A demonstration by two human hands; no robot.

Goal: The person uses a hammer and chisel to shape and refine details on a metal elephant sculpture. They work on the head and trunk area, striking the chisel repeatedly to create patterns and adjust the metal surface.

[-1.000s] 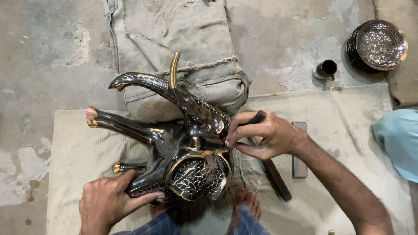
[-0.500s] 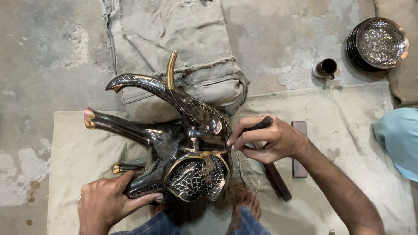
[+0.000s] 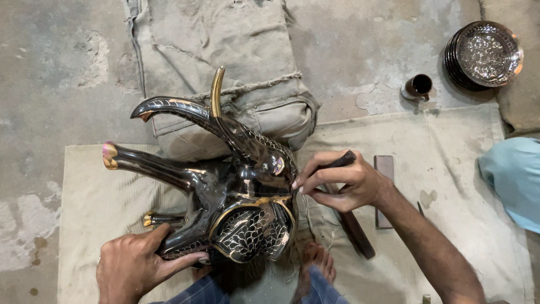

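Left hand (image 3: 138, 264) grips the lower rim of the elephant figure (image 3: 225, 197), fingers closed around it, steadying it on the cloth (image 3: 450, 169) laid over the floor. The figure lies on its side at centre, trunk and legs pointing left. Right hand (image 3: 343, 183) holds a dark tool (image 3: 337, 163) in a closed pinch, tip against the figure's head. Step in hand, as judged: engraving the surface pattern. Continued work calls for a firm brace and small, controlled tip travel. A flat stone (image 3: 385, 191) lies just right of the hand; a cup (image 3: 417, 87) and stacked plates (image 3: 484, 53) stand far right.
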